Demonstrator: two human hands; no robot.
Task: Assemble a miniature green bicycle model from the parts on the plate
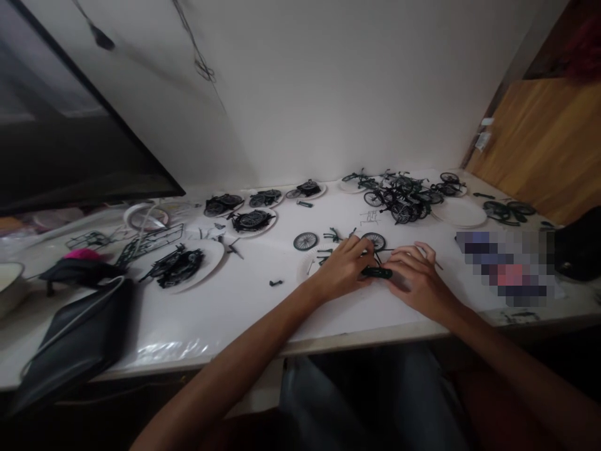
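Observation:
My left hand (345,266) is closed, its fingers curled around a small dark green oblong piece (378,272). My right hand (416,274) pinches the same piece from the other side; its outer fingers stick out. Thin dark rods show between the hands, but how they join the piece is hidden. Just beyond my fingers lies a spoked toy bicycle wheel (374,242), and another wheel (305,241) is farther left. A small green handlebar part (333,235) lies between the two wheels. Partly under my left hand is a white plate (304,268) with small parts.
A heap of toy bicycles (404,197) stands at the back right, beside a white plate (462,213). Several plates with dark parts line the back left. Nearer are a plate of frames (176,266) and a black pouch (77,341). A monitor (70,125) overhangs the left side.

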